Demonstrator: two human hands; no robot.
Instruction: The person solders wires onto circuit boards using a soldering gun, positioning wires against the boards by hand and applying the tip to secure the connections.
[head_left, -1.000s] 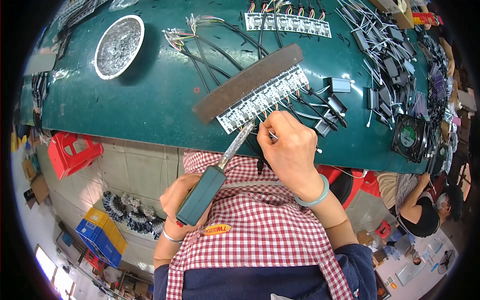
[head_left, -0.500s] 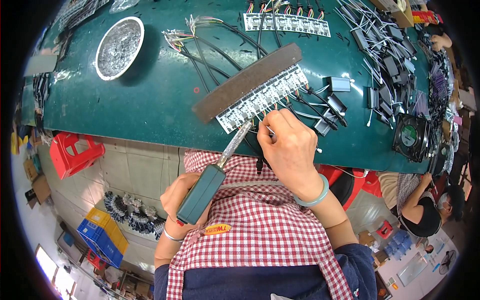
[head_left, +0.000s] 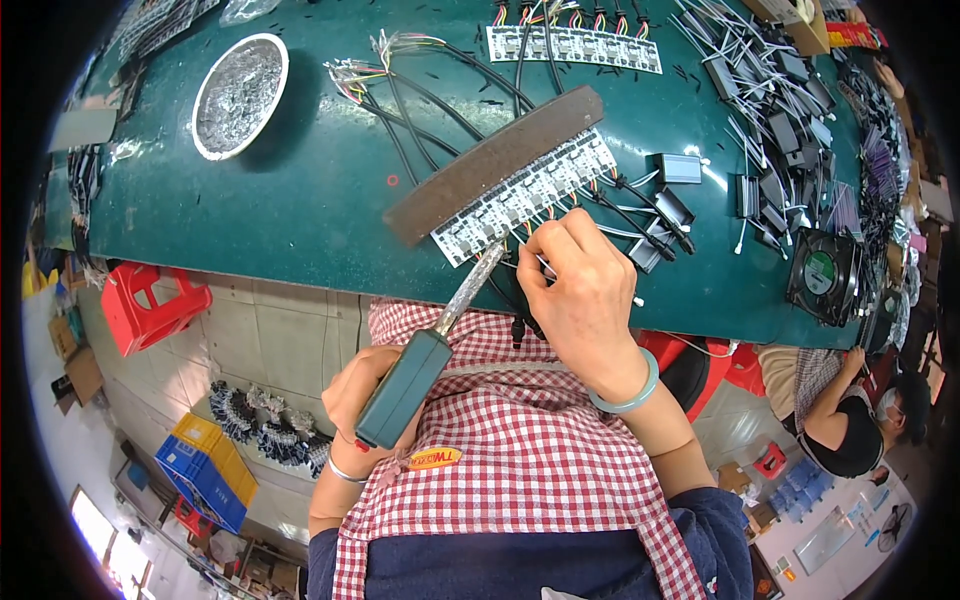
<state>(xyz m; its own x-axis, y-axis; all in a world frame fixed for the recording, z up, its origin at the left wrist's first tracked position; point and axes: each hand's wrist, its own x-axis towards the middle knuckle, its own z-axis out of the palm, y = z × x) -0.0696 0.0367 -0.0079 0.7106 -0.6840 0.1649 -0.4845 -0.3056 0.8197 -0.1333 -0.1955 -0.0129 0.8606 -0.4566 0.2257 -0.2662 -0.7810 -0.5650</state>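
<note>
Toward the left of the green bench (head_left: 200, 210) sits a white-rimmed bowl (head_left: 225, 156) of crumpled silvery scraps; near its right end lies a black fan (head_left: 822, 275) with a green centre. Below — on the pale floor (head_left: 285, 320) — are a red stool (head_left: 125, 318), blue and yellow crates (head_left: 190, 470) and dark cable bundles (head_left: 232, 410). At far right, a co-worker (head_left: 840, 430) wears a black top.

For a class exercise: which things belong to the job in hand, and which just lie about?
Seemingly in the job: soldering iron in left hand, wires at right hand, near board, brown bar.

Seemingly lying about: red stool, crates, plastic bag.
</note>
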